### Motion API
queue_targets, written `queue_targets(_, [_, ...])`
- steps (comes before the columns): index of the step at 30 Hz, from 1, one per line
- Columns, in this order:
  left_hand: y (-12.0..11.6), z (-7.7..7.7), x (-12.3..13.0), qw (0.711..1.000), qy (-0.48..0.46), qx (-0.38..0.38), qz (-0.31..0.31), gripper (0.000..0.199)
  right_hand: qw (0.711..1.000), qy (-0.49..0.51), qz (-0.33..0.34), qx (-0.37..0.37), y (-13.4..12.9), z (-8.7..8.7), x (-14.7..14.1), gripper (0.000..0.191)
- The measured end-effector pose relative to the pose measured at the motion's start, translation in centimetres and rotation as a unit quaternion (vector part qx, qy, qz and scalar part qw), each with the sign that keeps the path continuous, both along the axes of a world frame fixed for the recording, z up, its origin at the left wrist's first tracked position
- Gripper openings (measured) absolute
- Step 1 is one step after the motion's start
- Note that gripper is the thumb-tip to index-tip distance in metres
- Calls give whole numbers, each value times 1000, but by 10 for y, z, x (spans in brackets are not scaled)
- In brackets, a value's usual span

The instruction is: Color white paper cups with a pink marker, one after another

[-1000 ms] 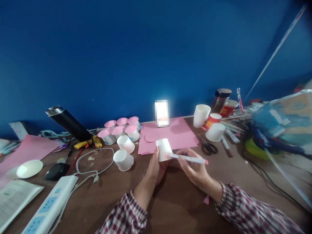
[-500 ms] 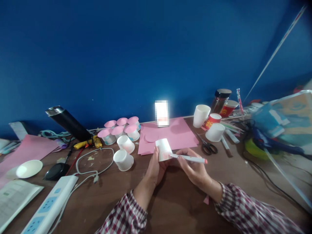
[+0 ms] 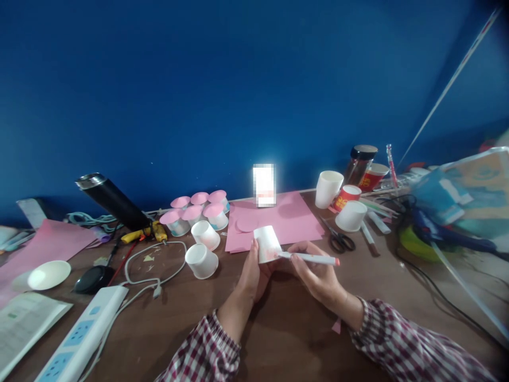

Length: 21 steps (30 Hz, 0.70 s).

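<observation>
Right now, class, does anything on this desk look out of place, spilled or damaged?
No spill shows, and the held cup looks undamaged. Loose litter stands out: a pink scrap beside the right sleeve, apart from the pink sheets, and pale scraps on the tabletop within a loop of white cable.

Marker [image 3: 314, 259] and cup [image 3: 265, 241] in 2 hands [image 3: 318, 277]

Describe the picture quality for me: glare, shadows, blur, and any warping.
Head view: a pixelated white rectangle glows against the blue wall; head view: the tabletop darkens beneath the left hand and right hand; head view: faint pinkish marks on the white paper cup look soft; head view: clutter at far right smears, and the black tumbler leans, perhaps partly from wide-angle distortion.
</observation>
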<state>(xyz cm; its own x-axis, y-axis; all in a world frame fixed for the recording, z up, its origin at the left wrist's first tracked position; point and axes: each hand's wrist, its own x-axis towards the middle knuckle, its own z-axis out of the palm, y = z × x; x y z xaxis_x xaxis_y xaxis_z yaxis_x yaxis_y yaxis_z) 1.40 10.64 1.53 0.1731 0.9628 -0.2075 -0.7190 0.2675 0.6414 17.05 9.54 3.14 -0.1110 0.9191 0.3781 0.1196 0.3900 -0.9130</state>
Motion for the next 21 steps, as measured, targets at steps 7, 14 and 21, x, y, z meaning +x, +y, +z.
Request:
queue_targets(7, [0, 1, 1, 1000, 0, -9, 16, 47, 1000, -31, -2, 2, 0, 2, 2, 13])
queue_targets(14, [0, 2, 1, 1000, -2, -18, 8, 46, 1000, -23, -1, -3, 0, -2, 2, 14])
queue_targets(21, [0, 2, 1, 1000, 13, -21, 2, 48, 999, -31, 16, 3, -2, 5, 1, 13])
